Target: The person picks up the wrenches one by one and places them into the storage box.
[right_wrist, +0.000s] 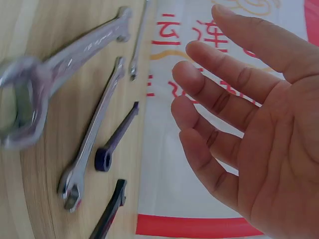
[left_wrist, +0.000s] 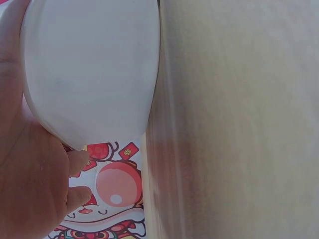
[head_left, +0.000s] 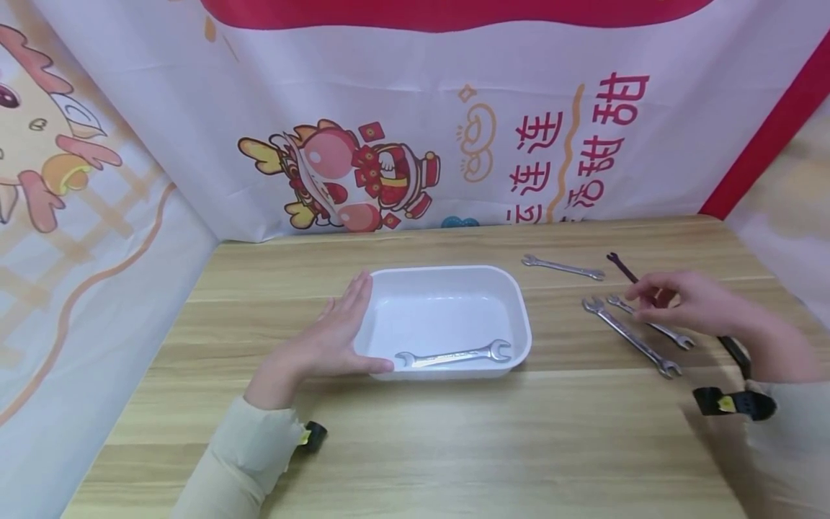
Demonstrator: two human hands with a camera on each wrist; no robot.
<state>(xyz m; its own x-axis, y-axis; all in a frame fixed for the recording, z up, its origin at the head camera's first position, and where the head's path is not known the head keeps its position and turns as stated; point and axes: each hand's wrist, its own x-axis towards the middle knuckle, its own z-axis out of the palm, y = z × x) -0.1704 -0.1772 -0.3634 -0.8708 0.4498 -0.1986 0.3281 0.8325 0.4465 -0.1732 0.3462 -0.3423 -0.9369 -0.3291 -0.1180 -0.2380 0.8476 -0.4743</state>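
My left hand (head_left: 324, 339) holds the left end of a white rectangular tray (head_left: 447, 269), thumb along the near wall and fingers at the far left corner. Inside the tray, a silver open-end wrench (head_left: 454, 357) lies along the near wall. My right hand (head_left: 694, 303) hovers above a small silver wrench (head_left: 674, 335), its fingers loosely bent and nothing in its grasp. Beside that wrench lies a larger silver wrench (head_left: 632, 337). A dark wrench (head_left: 622, 267) is partly hidden by the right hand; the right wrist view shows its ring end (right_wrist: 103, 159).
Another silver wrench (head_left: 564, 267) lies behind the others, right of the tray. A black tool (head_left: 735, 355) is partly covered by the right wrist. The wooden table (head_left: 454, 447) meets a printed cloth (head_left: 415, 94) at the back.
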